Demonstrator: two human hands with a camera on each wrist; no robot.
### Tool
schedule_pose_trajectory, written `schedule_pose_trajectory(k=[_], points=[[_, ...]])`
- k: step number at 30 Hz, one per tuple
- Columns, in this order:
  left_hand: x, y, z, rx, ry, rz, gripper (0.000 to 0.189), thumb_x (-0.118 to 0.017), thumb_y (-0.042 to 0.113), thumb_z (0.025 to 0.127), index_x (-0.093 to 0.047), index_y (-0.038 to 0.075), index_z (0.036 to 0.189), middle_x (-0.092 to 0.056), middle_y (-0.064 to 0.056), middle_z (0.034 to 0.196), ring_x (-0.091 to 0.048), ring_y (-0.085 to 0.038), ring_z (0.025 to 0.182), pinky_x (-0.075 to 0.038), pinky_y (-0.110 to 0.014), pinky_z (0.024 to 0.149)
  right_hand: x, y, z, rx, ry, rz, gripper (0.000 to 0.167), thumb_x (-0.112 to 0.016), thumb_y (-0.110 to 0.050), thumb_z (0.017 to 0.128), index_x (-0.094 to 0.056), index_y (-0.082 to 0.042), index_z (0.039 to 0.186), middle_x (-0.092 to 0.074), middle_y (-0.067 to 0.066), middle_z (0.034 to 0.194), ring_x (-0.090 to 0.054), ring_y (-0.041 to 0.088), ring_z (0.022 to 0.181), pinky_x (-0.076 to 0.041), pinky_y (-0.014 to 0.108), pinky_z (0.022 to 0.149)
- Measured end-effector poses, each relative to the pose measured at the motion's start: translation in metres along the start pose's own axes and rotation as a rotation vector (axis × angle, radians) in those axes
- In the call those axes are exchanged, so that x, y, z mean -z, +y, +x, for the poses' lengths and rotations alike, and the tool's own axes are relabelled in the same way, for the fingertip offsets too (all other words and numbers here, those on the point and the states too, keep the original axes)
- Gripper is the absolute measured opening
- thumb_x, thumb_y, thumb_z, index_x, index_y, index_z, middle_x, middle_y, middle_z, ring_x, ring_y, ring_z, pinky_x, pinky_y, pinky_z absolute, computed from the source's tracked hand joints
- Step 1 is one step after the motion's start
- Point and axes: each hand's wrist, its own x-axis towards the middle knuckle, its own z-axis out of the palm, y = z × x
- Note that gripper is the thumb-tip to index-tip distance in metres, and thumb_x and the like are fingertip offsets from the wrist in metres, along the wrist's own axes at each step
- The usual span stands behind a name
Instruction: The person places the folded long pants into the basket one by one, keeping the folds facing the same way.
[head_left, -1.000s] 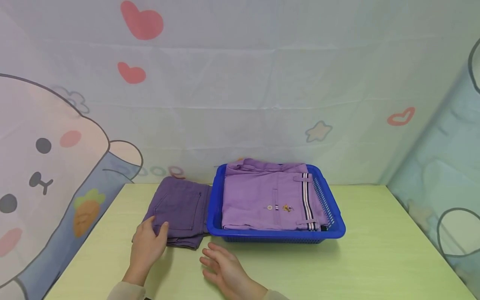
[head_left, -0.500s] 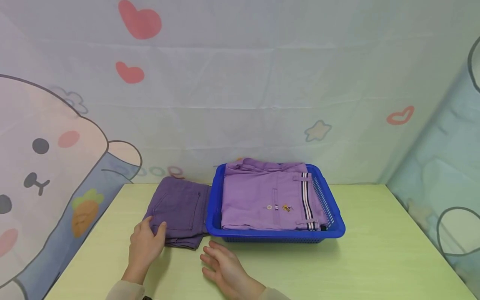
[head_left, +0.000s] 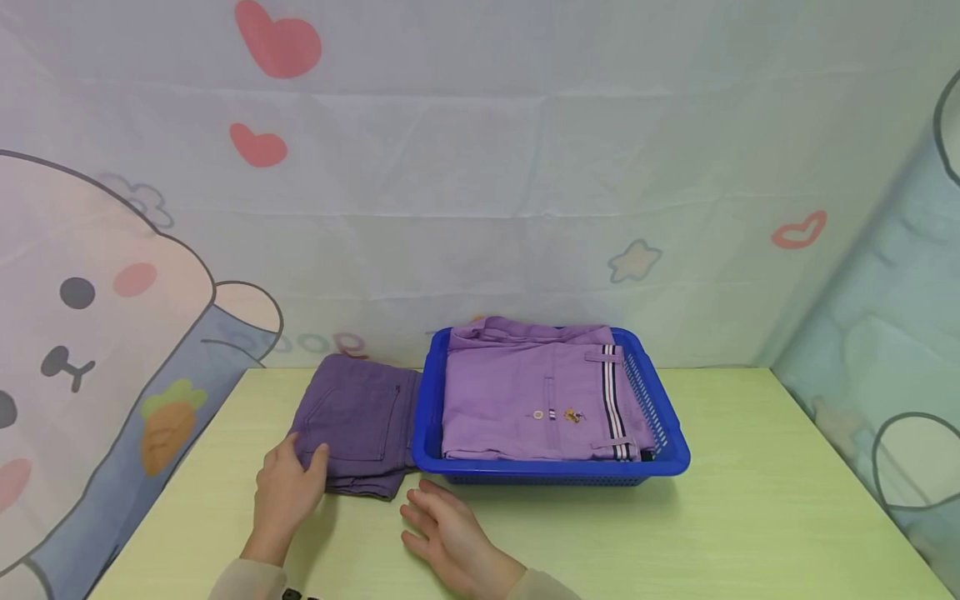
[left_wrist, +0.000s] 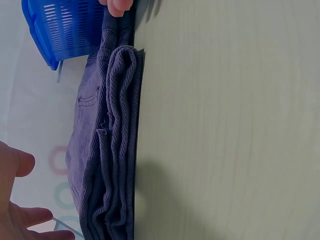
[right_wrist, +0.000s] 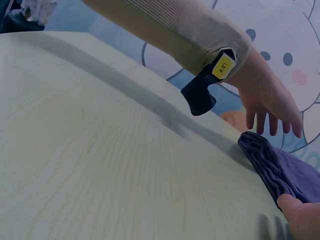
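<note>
A folded pair of dark purple jeans (head_left: 352, 417) lies on the table, its right end against the blue basket (head_left: 551, 468). Over the jeans' front left corner is my left hand (head_left: 287, 493), fingers relaxed and spread. The right wrist view shows that left hand (right_wrist: 270, 97) with its fingers pointing down, just above the folded layers. My right hand (head_left: 461, 537) is in front of the basket, near the jeans' front right corner, fingers loosely bent and holding nothing. Inside the basket are folded light purple trousers (head_left: 498, 408) with a striped waistband.
The pale wooden table (head_left: 750, 500) extends right of the basket and in front of it. Behind it hangs a printed cloth backdrop (head_left: 465, 167) with hearts and a cartoon bear. A black camera mount (right_wrist: 202, 95) is strapped to the left wrist.
My left hand has drifted slightly left and toward the front edge, uncovering a little more of the jeans. The right hand, jeans and basket stay nearly the same.
</note>
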Motion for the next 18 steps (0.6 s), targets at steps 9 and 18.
schedule_pose_trajectory(k=[9, 18], points=[[0.0021, -0.0019, 0.0015, 0.019, -0.011, -0.015, 0.073, -0.04, 0.041, 0.096, -0.018, -0.008, 0.146, -0.02, -0.039, 0.143, -0.023, -0.059, 0.127, -0.026, -0.068, 0.101, 0.0002, 0.0023, 0.0034, 0.002, -0.004, 0.013, 0.074, -0.049, -0.022, 0.097, -0.003, 0.006, 0.148, -0.01, 0.029, 0.153, -0.014, 0.044, 0.142, -0.019, 0.058, 0.113], [0.0043, -0.0084, 0.004, 0.047, -0.011, -0.004, 0.073, -0.04, 0.039, 0.095, -0.019, -0.01, 0.144, -0.023, -0.04, 0.141, -0.025, -0.059, 0.126, -0.028, -0.069, 0.099, 0.0015, 0.0046, 0.0083, 0.008, 0.003, 0.027, 0.075, -0.049, -0.022, 0.096, -0.001, 0.004, 0.149, -0.007, 0.029, 0.154, -0.013, 0.044, 0.142, -0.017, 0.058, 0.113]])
